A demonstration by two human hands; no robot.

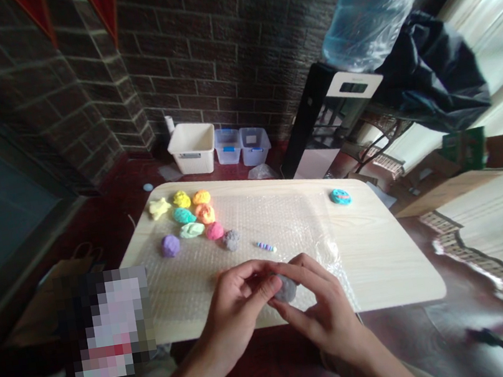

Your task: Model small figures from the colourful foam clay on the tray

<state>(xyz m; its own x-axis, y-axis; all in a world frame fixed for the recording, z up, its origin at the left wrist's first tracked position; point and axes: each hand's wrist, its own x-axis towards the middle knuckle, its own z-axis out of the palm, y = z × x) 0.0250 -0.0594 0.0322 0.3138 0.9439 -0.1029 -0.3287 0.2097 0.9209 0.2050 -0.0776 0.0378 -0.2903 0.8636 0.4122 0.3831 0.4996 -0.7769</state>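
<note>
Between my two hands, over the near edge of the table, is a lump of grey modelling clay (286,289). My left hand (242,297) presses its thumb against the clay's left side. The fingers of my right hand (316,298) curl around the top and right of it, thumb underneath. Just beyond my fingers lies a small striped stick (266,247) in purple, blue and white. Another grey speckled lump (231,239) rests to its left, near a pink lump (214,230) and a purple lump (170,246).
Bubble wrap (255,213) covers much of the wooden table (394,255). More coloured lumps, such as a yellow one (182,199), sit at the far left. A blue striped disc (341,196) lies far right. Behind stand a white basket (194,153) and a water dispenser (318,128).
</note>
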